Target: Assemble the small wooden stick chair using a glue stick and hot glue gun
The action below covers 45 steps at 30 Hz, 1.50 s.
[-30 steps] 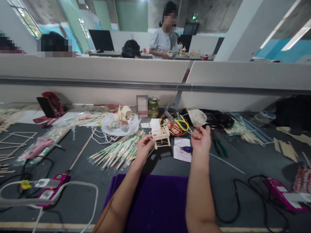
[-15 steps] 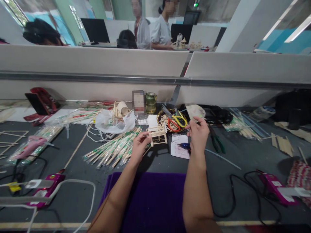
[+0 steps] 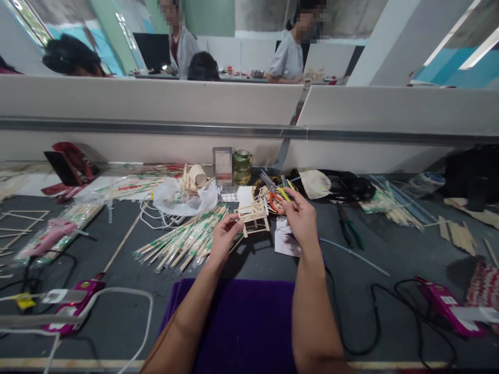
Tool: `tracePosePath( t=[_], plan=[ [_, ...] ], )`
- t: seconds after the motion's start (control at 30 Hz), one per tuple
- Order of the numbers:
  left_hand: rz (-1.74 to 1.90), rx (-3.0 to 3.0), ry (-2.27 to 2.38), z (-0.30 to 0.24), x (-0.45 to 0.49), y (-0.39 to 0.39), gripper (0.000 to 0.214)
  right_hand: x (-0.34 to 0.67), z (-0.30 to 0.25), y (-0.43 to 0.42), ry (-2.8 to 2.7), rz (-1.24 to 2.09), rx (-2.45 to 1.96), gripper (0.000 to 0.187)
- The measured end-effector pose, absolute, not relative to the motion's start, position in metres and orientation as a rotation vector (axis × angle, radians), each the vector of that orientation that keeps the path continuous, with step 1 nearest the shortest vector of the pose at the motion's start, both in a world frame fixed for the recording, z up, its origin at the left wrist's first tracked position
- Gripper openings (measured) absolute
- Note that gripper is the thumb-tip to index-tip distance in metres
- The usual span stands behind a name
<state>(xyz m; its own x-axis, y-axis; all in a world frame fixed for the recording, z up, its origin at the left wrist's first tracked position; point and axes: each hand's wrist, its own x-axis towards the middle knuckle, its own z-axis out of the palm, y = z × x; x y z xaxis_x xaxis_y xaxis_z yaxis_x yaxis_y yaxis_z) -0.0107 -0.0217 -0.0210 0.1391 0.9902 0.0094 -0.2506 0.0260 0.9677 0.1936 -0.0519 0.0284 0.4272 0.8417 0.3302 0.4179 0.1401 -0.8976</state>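
My left hand (image 3: 226, 236) pinches the left side of a small frame of wooden sticks (image 3: 255, 218), held above the dark table. To the right of the frame is my right hand (image 3: 301, 218), apart from it, with thumb and fingertips brought together. Whatever may be between those fingertips is too small to make out. Just behind the right fingertips, scissors with orange and yellow handles (image 3: 276, 200) lie on a round basket (image 3: 259, 188). A sheet of paper with writing (image 3: 284, 241) lies partly hidden under my right hand.
Bundles of wrapped chopsticks (image 3: 185, 239) spread left of my hands. Green-handled pliers (image 3: 350, 228) lie to the right. A pink glue gun (image 3: 56, 236), a plastic bag (image 3: 183, 200), a green jar (image 3: 243, 165) and magenta power strips (image 3: 448, 306) with cables stand about. People are beyond the partition (image 3: 156, 98).
My right hand has moved left and slightly down, closer to the stick frame. My left hand and the frame are nearly still. Two people behind the partition have shifted.
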Motion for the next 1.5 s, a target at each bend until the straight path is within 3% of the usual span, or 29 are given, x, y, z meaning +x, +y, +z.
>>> tracePosePath(
  t=[0.1, 0.23, 0.43, 0.77, 1.0, 1.5],
  plan=[
    [1.206, 1.08, 0.921, -0.02, -0.011, -0.022, 0.032, 0.191, 0.03, -0.054, -1.266, 0.387, -1.56, 0.03],
    [1.216, 1.08, 0.908, -0.018, -0.01, -0.022, 0.033, 0.189, 0.025, -0.051, -1.388, 0.355, -1.691, 0.024],
    [1.214, 1.044, 0.926, -0.018, -0.01, -0.022, 0.036, 0.188, 0.016, -0.045, -1.485, 0.288, -1.827, 0.024],
    [1.233, 1.056, 0.927, -0.019, -0.011, -0.021, 0.035, 0.221, 0.04, -0.073, -0.996, 0.086, -1.856, 0.029],
    [1.232, 1.024, 0.927, -0.017, -0.01, -0.022, 0.034, 0.218, 0.048, -0.074, -0.999, 0.013, -1.986, 0.027],
    [1.241, 1.048, 0.911, -0.019, -0.01, -0.022, 0.028, 0.224, 0.051, -0.083, -1.002, -0.067, -1.841, 0.021]
  ],
)
